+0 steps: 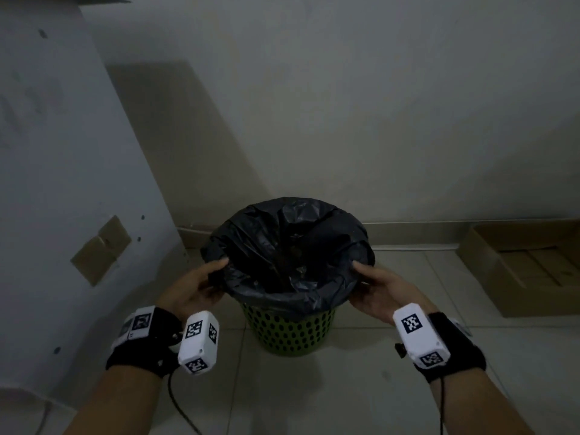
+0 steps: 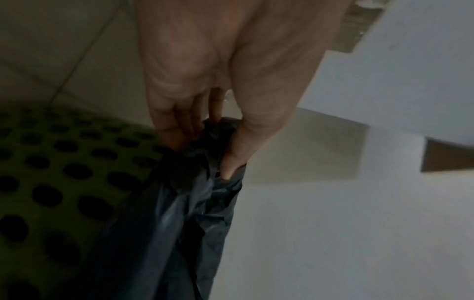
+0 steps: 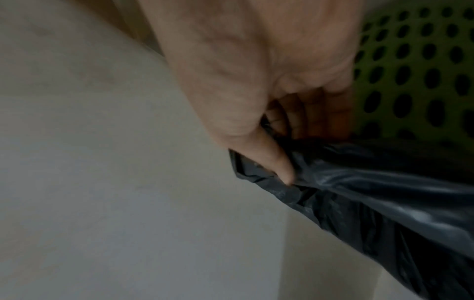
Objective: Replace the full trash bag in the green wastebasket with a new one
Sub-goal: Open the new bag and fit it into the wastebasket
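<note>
A green perforated wastebasket (image 1: 288, 332) stands on the tiled floor against the wall. A black trash bag (image 1: 282, 246) lines it, its top folded out over the rim, with some dark rubbish visible at the bottom. My left hand (image 1: 201, 285) pinches the bag's folded edge (image 2: 200, 182) at the left side of the rim, thumb on top and fingers under. My right hand (image 1: 373, 288) pinches the bag's edge (image 3: 320, 178) at the right side the same way. The green wall of the wastebasket (image 2: 64, 172) (image 3: 415, 71) shows beside each hand.
A white panel (image 1: 56, 183) with a brown patch leans at the left. An open flat cardboard box (image 1: 527, 265) lies on the floor at the right. The wall and its skirting (image 1: 408, 233) run behind the basket. Pale floor tiles (image 1: 298, 397) lie in front.
</note>
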